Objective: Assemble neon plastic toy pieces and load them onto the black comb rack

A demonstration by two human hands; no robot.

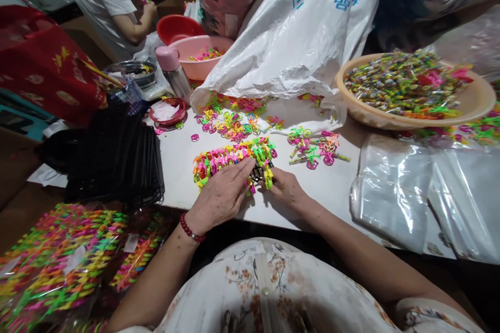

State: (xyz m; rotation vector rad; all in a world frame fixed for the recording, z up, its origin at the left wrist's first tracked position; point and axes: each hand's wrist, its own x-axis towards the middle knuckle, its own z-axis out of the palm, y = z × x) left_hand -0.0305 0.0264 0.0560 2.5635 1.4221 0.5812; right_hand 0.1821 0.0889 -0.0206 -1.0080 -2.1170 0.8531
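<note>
A black rack [257,173] lies on the white table in front of me, mostly covered by rows of small bright plastic toys [219,160]. My left hand [222,190] is closed over the near side of these rows, its thumb and fingers against the toys and the rack. At the rack's right end, my right hand [288,187] has its curled fingers at a yellow-green toy [268,178]; its fingertips are partly hidden. To the right lies a small heap of toys with thin patterned sticks [316,150]. More loose toys [230,124] spill from a white sack [281,52].
Black racks [117,156] are stacked left, above bagged toys [66,260]. A peach basin [363,120] of wrapped pieces and clear plastic bags [394,192] sit right. Behind are a pink-lidded flask [172,70], a red basket [167,117], a pink basin [199,67] and another person [105,10].
</note>
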